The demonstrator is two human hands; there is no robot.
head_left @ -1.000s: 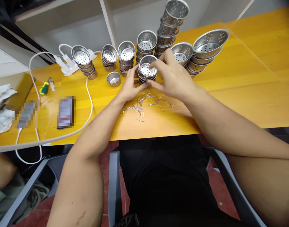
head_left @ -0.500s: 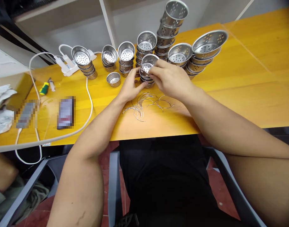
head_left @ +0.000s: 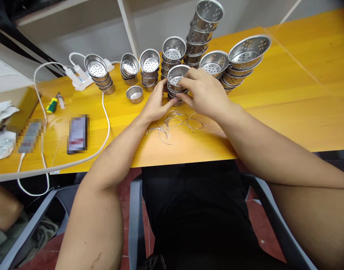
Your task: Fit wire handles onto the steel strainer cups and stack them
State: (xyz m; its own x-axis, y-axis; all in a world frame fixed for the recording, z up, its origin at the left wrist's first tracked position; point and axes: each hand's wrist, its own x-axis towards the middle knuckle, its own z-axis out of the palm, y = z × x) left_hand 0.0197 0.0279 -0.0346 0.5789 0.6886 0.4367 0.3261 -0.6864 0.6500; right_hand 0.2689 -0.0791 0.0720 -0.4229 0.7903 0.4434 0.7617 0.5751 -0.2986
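A short stack of perforated steel cups (head_left: pixel 174 94) stands in front of me, its top cup (head_left: pixel 174 80) showing a holed bottom. My left hand (head_left: pixel 154 104) curves around the stack's left side, thumb in front and fingers behind. From the right, my right hand (head_left: pixel 205 92) pinches the top cup's wall, with fingers over the rim and the thumb lower outside. Part of the stack's right side is hidden by that hand. Loose thin curved wires (head_left: pixel 170 122) lie on the table just below the hands.
Several more stacks of perforated cups (head_left: pixel 150 65) line the back, one tall stack (head_left: pixel 202 33) among them. A single small cup (head_left: pixel 135 94) sits left of my hands. Further left are a phone (head_left: pixel 78 134), a white cable (head_left: pixel 108 123), a power strip (head_left: pixel 83 80) and a screwdriver (head_left: pixel 52 105).
The top cup sits slightly lower and further right on the stack. My right hand has shifted a little, its thumb now lower against the cup.
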